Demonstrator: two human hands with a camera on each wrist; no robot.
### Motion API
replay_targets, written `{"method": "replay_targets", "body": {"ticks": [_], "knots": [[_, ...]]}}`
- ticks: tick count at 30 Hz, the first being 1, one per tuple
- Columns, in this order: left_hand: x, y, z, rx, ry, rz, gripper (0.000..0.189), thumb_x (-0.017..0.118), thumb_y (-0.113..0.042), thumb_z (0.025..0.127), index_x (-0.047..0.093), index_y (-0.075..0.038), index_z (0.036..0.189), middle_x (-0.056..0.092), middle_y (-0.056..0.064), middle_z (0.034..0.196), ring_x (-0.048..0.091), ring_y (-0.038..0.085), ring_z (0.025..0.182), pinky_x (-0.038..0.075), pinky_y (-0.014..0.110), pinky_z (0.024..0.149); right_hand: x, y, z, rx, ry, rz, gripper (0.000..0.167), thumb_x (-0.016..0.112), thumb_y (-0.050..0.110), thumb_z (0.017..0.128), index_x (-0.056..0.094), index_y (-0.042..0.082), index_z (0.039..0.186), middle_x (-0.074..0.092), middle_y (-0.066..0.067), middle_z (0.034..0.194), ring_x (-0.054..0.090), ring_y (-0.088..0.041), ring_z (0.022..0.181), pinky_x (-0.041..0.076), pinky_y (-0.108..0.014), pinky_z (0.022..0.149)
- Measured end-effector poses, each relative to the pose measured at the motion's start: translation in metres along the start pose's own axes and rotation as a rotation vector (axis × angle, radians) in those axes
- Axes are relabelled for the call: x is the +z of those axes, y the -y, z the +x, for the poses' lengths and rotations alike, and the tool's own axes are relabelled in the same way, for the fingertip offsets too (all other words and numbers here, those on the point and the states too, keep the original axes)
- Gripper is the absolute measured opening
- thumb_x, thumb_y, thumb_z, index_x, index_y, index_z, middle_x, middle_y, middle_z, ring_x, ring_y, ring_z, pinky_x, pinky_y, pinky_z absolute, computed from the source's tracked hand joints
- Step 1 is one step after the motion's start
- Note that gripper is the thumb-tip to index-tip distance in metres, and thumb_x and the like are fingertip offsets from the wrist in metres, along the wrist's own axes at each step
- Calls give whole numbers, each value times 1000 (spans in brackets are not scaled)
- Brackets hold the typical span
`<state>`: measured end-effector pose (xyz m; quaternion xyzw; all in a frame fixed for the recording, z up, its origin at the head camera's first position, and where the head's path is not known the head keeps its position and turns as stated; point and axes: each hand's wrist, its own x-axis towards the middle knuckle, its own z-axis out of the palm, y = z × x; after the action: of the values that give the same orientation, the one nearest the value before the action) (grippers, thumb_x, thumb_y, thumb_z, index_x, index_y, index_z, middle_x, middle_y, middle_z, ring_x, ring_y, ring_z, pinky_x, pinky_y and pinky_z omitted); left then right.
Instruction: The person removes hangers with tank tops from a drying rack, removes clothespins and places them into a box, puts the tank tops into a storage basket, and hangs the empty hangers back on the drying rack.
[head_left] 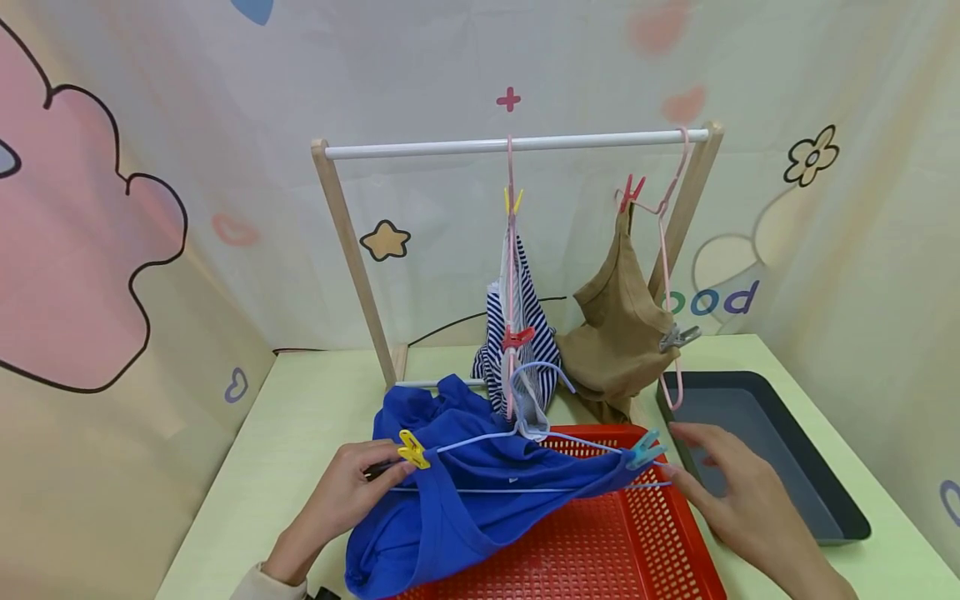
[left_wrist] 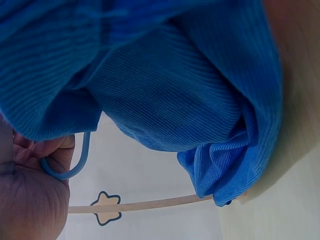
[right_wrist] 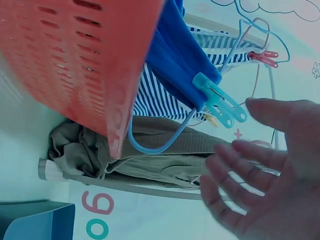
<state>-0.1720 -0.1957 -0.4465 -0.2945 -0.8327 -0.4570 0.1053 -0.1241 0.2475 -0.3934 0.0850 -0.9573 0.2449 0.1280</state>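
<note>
- Across the back hangs a pale curtain (head_left: 420,75) printed with hearts, a star and a flower
- Below it spreads a light green table (head_left: 240,467)
- Toward the table's rear stands a drying rack (head_left: 420,148), a white rail between two wooden posts
- At the front sits a red basket (head_left: 667,533) with perforated walls
- Over the basket and past its left side drapes the blue garment (head_left: 397,525), pegged at two places to a blue hanger
- To the basket's right lies a dark grey tray (head_left: 750,417)
- From the rail's right end hangs a brown garment (head_left: 618,333) on a pink hanger (head_left: 665,267)
- Near mid-rail a striped garment (head_left: 540,317) hangs on another pink hanger (head_left: 511,283)
- Above the basket, the blue hanger (right_wrist: 151,150) has its hook up, clear of the rail
- At that hanger's left end, the left hand (head_left: 345,483) grips it with curled fingers
- By its right end, the right hand (head_left: 738,492) is wide, fingers spread and gripping nothing; I cannot tell whether its thumb touches the hanger
- Beside the left fingertips, a yellow peg (head_left: 413,450) clips the blue cloth; at the other side a teal peg (head_left: 647,451) does likewise
</note>
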Motion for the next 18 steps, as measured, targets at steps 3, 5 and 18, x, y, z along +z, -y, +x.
{"method": "replay_targets", "body": {"ticks": [3,5,18], "knots": [[0,0,-1,7,2,1,10,68,-13,92,70,-22,87,58,-8,73,49,1,64,42,18,54,1,0,3,-84,-39,12,47,70,37,91,59,15,132,64,-11,127,64,-25,100,58,-46,76],[0,1,-1,15,3,0,9,69,-13,91,71,-21,89,60,-7,75,50,1,65,44,19,55,1,0,5,-123,-46,17,44,71,33,91,60,16,130,66,-10,125,65,-26,100,58,-46,76],[-1,-1,-2,-41,3,-19,5,68,-18,93,70,-22,92,66,-7,83,55,3,70,49,21,60,9,-1,8,-196,-35,33,37,72,13,89,63,17,124,68,10,98,61,2,77,54,-20,71]]}}
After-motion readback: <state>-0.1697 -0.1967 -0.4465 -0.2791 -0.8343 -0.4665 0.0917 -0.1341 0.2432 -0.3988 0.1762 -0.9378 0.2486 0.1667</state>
